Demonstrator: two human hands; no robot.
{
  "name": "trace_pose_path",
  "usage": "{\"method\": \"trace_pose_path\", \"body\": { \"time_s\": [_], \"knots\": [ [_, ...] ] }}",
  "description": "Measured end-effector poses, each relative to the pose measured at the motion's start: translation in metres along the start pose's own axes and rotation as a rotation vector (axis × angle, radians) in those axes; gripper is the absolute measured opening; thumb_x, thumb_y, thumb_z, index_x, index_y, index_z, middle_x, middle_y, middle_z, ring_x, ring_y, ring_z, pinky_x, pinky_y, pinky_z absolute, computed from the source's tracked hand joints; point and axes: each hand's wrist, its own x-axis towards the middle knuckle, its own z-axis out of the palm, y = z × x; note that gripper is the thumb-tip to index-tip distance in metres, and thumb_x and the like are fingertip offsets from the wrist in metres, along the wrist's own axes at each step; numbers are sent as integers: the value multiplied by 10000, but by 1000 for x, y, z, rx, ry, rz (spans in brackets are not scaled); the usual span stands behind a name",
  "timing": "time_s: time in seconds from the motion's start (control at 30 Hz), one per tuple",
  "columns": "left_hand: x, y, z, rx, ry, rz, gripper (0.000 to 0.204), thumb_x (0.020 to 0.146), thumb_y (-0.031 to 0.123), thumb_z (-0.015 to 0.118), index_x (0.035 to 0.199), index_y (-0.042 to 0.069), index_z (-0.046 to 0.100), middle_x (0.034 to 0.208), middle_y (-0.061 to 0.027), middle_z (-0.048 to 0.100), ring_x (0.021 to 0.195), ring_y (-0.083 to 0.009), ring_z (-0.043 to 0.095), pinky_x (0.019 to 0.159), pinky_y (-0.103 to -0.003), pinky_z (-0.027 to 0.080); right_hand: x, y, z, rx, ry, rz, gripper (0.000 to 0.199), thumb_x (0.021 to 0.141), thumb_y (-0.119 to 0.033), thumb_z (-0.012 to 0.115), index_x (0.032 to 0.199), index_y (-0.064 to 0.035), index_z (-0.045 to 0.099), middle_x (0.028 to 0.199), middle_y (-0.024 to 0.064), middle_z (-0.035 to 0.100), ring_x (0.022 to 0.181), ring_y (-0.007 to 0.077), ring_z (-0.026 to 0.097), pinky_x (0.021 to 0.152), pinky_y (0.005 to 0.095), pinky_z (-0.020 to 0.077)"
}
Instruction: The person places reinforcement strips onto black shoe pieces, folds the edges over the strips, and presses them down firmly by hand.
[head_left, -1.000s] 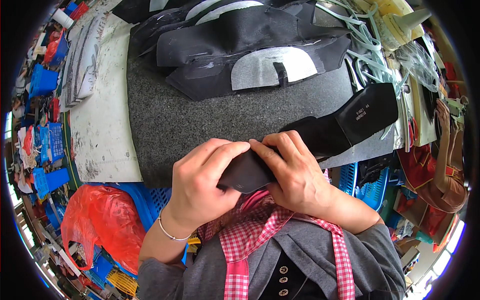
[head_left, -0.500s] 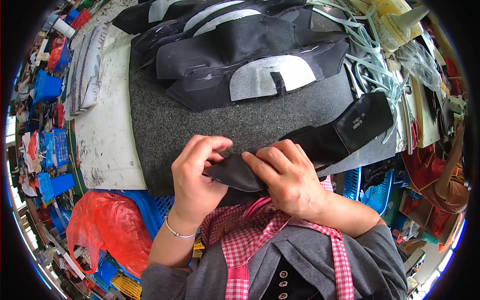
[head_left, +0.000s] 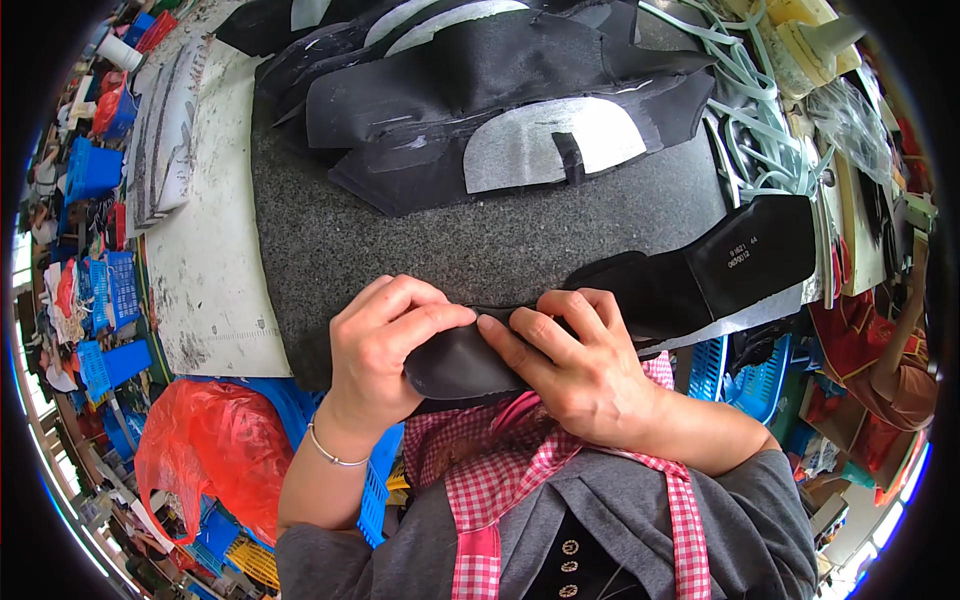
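A black leather shoe-upper piece [head_left: 458,362] lies at the near edge of the work surface, its rounded end between my hands. My left hand [head_left: 380,345] grips that end, thumb and index fingertip pressed at its upper edge. Beside it, my right hand [head_left: 590,375] pinches the same edge, thumb almost meeting the left fingertips, other fingers curled over the leather. To the right of my right hand stretches a black leather flap [head_left: 750,250] with small white print; whether it is one with the held piece is hidden beneath my fingers.
Overlapping black leather uppers [head_left: 450,90] with pale backing patches lie on the dark grey mat [head_left: 400,245]. Pale green strips [head_left: 755,120] tangle at the far right, near a clear plastic bag [head_left: 850,125]. A red plastic bag [head_left: 215,450] hangs at the near left. Another person [head_left: 895,360] sits at right.
My left fingers have come down from above the piece and closed on its edge beside my right thumb. The rounded end now shows more of its smooth face.
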Motion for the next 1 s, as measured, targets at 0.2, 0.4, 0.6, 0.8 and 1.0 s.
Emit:
{"method": "trace_pose_path", "body": {
  "time_s": [0.2, 0.4, 0.6, 0.8, 1.0],
  "knots": [
    [2, 1, -14, 241, -75, 169, 316, 723, 138, 798, 1030, 121, 871, 1008, -13, 746, 924, -261, 704, 720, -377, 590, 2, -4, 0, -85, -30, -2, 675, 790, -232, 723, 1441, -56, 738, 1158, 44, 620, 1074, 240, 603, 940, 480, 475],
    [-2, 21, -33, 602, -146, 226, 248, 734, 110, 793, 974, 109, 860, 1042, -13, 731, 1013, -266, 695, 813, -400, 577, -2, -12, -16, -43, -258, 123, 767, 890, -409, 775, 1535, -18, 640, 1019, 4, 524, 990, 163, 566, 885, 444, 441],
    [2, 62, 53, -73, -136, 19, 532, 912, 212, 808, 1419, 81, 717, 1322, -95, 668, 1186, -304, 643, 1000, -473, 529, -16, 8, -59, 293, -290, -48, 382, 789, -376, 855, 947, -33, 797, 1102, 75, 657, 1090, 243, 643, 970, 470, 505],
    [6, 76, 74, 402, -240, 138, 503, 905, 288, 777, 1406, 240, 781, 1385, -22, 611, 1256, -270, 557, 1010, -460, 444, -34, 56, -108, 27, -156, 135, 404, 728, -188, 912, 1086, -41, 796, 1152, 64, 708, 1089, 271, 663, 895, 415, 554],
    [35, 98, 64, 634, -225, 258, 337, 918, 208, 733, 1231, 157, 846, 1273, -52, 693, 1168, -268, 626, 1009, -510, 443, -55, 58, -61, 195, 54, 217, 202, 806, -102, 853, 969, -20, 766, 993, 79, 710, 934, 264, 678, 773, 395, 576]
  ]
}}
